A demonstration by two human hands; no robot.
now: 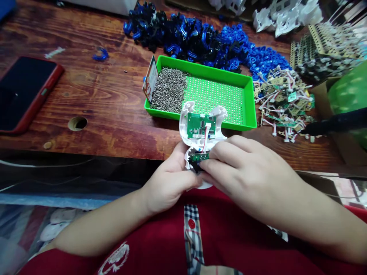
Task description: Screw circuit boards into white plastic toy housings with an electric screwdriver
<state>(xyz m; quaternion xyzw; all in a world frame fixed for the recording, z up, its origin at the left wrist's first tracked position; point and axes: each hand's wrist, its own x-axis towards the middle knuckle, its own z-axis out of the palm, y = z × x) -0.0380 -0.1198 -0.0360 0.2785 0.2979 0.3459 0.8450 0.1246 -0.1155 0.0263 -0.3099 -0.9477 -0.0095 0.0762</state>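
Note:
My left hand (172,179) is closed around a white plastic shell (187,158) at the table's front edge. My right hand (237,164) pinches at a small green circuit board (197,157) seated in that shell, its fingertips partly hiding the board. Red and white wires (205,139) run from it to a plug on a larger green circuit board (195,126). That larger board lies in a second white shell half (183,131), just beyond my fingers and in front of the green tray (200,65).
Small metal screws (169,89) fill the tray's left side. Behind it lie blue and black plastic parts (189,32). Wired circuit boards (286,101) are heaped at right, near a dark rod-shaped object (338,121). A red-cased phone (25,91) and a table hole (77,123) are at left.

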